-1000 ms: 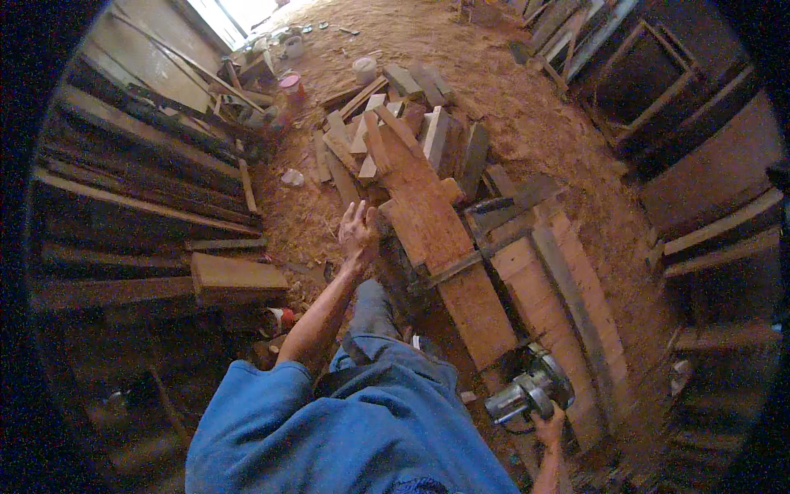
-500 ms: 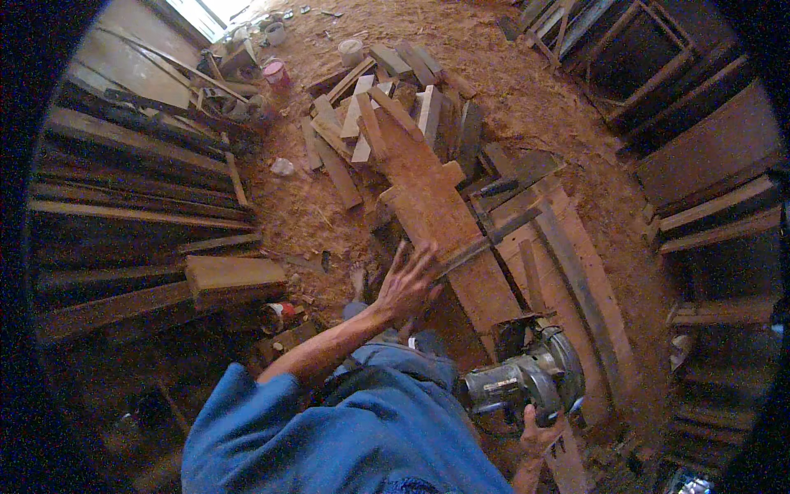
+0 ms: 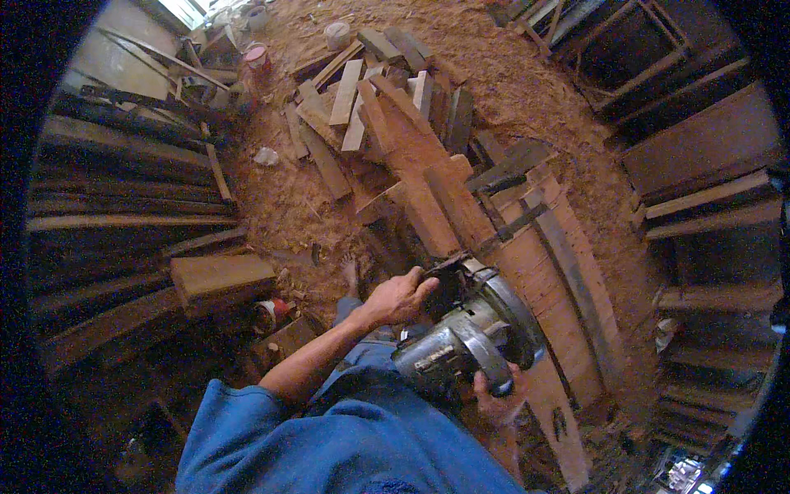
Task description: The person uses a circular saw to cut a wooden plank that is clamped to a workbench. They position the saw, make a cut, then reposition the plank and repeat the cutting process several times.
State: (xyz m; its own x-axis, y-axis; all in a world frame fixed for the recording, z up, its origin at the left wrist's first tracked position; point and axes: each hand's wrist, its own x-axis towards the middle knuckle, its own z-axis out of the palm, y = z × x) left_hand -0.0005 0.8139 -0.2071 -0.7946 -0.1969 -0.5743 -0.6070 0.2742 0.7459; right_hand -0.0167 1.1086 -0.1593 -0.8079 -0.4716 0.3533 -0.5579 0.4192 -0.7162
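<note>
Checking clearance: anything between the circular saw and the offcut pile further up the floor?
Head view: a long reddish plank runs from the circular saw up to the offcut pile.

The saw (image 3: 473, 333) is a round power saw made of grey metal, with a fat motor body and a dark round guard. It is tilted, up off the wood, near the middle. The left hand (image 3: 401, 298) grips its dark front handle. The right hand (image 3: 496, 401) holds it from under, on the near side. The plank (image 3: 461, 218) is long and reddish-brown. It lies flat, running from far left to near right.
</note>
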